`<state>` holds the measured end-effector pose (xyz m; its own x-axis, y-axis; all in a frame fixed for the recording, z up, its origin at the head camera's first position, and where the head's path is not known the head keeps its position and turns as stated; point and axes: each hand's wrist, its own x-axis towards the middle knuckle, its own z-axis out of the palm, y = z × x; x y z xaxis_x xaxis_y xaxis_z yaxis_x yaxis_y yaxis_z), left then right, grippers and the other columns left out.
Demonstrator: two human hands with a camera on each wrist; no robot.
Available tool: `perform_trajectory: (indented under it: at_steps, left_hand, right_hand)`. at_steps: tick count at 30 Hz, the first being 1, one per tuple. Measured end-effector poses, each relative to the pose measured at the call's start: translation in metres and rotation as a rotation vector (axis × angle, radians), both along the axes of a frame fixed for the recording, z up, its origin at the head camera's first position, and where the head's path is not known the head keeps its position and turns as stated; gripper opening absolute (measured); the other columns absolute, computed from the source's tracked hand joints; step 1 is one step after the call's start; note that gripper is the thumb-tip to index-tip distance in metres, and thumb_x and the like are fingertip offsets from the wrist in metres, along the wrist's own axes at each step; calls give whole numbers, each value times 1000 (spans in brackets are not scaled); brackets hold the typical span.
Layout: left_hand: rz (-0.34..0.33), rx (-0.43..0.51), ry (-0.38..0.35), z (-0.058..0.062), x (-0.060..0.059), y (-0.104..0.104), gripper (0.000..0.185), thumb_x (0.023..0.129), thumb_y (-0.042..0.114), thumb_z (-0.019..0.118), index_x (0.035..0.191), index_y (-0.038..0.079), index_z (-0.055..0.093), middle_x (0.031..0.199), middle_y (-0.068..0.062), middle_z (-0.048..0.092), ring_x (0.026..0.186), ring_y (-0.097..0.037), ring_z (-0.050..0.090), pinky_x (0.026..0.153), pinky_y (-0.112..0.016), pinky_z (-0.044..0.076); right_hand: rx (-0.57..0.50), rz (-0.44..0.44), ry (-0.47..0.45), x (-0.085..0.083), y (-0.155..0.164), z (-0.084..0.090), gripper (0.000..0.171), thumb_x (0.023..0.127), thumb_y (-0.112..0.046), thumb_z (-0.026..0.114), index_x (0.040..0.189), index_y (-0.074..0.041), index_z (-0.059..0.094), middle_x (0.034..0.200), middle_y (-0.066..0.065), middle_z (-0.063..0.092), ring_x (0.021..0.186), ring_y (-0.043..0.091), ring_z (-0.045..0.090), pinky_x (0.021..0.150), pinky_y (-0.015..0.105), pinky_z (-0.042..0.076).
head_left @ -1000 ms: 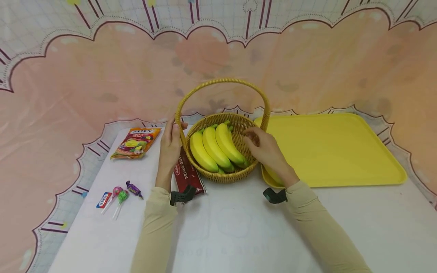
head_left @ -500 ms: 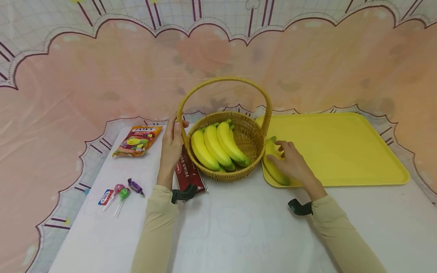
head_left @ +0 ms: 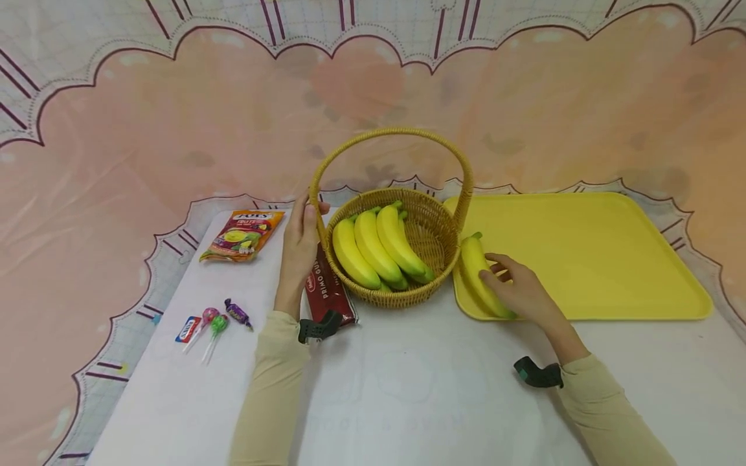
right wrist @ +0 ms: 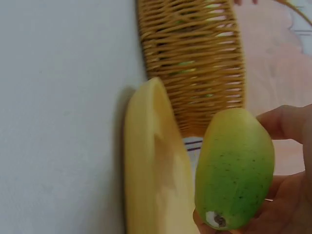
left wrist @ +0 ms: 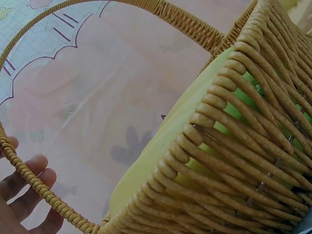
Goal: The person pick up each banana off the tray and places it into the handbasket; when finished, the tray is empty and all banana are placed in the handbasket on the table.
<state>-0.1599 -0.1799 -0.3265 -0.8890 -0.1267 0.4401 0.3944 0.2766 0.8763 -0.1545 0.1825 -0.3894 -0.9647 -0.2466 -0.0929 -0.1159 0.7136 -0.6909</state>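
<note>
A yellow wicker basket (head_left: 396, 299) stands mid-table with several bananas (head_left: 381, 249) in its left part. My left hand (head_left: 300, 243) holds the left base of its handle (head_left: 392, 131); in the left wrist view, fingertips (left wrist: 36, 163) show past the woven strand. To the right, my right hand (head_left: 521, 288) grips a single banana (head_left: 480, 275) at the left edge of the yellow tray (head_left: 588, 252). Close up in the right wrist view, the banana's green-tipped end (right wrist: 236, 165) has fingers on two sides of it. Whether it touches the tray is unclear.
Partly beneath the basket's left side lies a dark red packet (head_left: 329, 291). Further left are an orange candy bag (head_left: 241, 236), a purple-wrapped candy (head_left: 237, 314), two lollipops (head_left: 217, 325) and a small red-and-blue packet (head_left: 188, 329). A patterned cloth (head_left: 245, 116) hangs behind.
My right hand has gone from inside the basket's right side to the banana on the tray and taken hold of it. The left hand has stayed at the handle.
</note>
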Motion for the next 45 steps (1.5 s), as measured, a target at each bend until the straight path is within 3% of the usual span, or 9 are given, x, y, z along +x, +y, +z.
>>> perform_trajectory:
  at_steps: [7,11,15,22,29,32,36,41,45]
  left_hand:
    - [-6,-8,-32,1,-1,2,37,104,15,31,137,2,43,115,-30,55,110,-38,50,87,-40,39]
    - [-1,-11,-22,2,0,1,37,104,14,30,136,1,43,115,-30,54,110,-37,50,87,-44,39]
    - [0,4,-24,1,0,-2,38,104,14,30,137,1,42,115,-30,54,107,-34,50,87,-47,39]
    - [-2,21,-46,-3,-2,-2,39,104,16,30,138,1,41,116,-29,54,102,-21,49,86,-46,39]
    - [-12,15,-48,-3,-2,1,39,104,17,31,138,2,41,115,-28,55,99,-17,48,89,-41,38]
    - [-15,2,-45,-2,-1,4,39,104,15,30,139,1,41,115,-29,55,99,-20,48,88,-38,37]
    - [-21,-16,-41,0,-1,8,39,104,14,30,140,1,40,115,-28,56,99,-24,49,87,-38,37]
    - [-16,-35,-22,4,-2,8,39,104,14,30,139,1,41,115,-28,56,101,-27,51,88,-42,38]
    - [-24,-41,-33,3,-2,5,39,104,13,30,140,2,39,118,-29,55,108,-33,51,92,-45,39]
  right_hand:
    - [-168,-19,114,29,13,23,46,102,-31,33,140,-7,45,119,15,57,92,20,52,76,26,43]
    - [-277,20,127,33,4,34,44,103,-30,34,138,-9,48,115,10,57,84,13,49,72,21,42]
    - [-304,81,77,18,-19,43,48,102,-37,38,141,-11,44,124,10,56,93,17,53,79,22,45]
    - [-266,160,64,-29,-68,54,57,101,-43,37,147,-10,34,133,17,52,109,29,56,90,42,46]
    - [-14,177,78,-67,-97,48,54,101,-36,34,146,-7,33,143,17,45,130,34,43,106,49,35]
    - [71,196,46,-72,-99,41,53,102,-33,33,146,-3,33,144,19,43,133,35,40,108,49,33]
    - [99,188,36,-69,-98,37,51,102,-32,30,144,-2,36,142,20,45,131,36,43,107,49,34]
    - [71,172,77,-66,-95,39,51,102,-33,32,141,-1,41,138,20,49,127,36,46,105,50,36]
    - [-36,179,149,-58,-85,35,50,101,-33,37,141,-4,41,137,18,49,125,34,47,104,49,37]
